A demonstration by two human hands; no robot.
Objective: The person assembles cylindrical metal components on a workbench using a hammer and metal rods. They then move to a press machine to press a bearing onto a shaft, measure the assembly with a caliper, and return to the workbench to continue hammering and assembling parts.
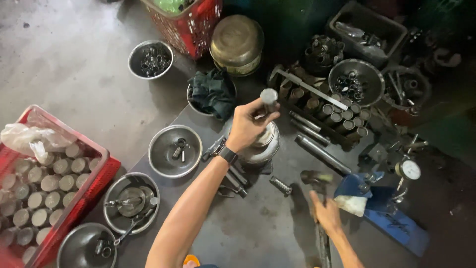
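My left hand (pixel 246 126), with a dark watch on the wrist, grips an upright metal cylinder (pixel 269 97) standing over a round metal fixture (pixel 263 146) on the dark steel table (pixel 258 228). My right hand (pixel 326 213) holds the handle of a hammer (pixel 316 177), its blurred head raised to the right of the fixture. A short knurled pin (pixel 280 185) lies on the table between the two hands.
A red crate (pixel 94 178) of metal cylinders stands at the left. Steel bowls (pixel 175 151) with small parts lie around the table's left side. Rods, tubes (pixel 342 115) and a caliper sit at the back right, and a dial gauge on a blue stand (pixel 396 223) at the right.
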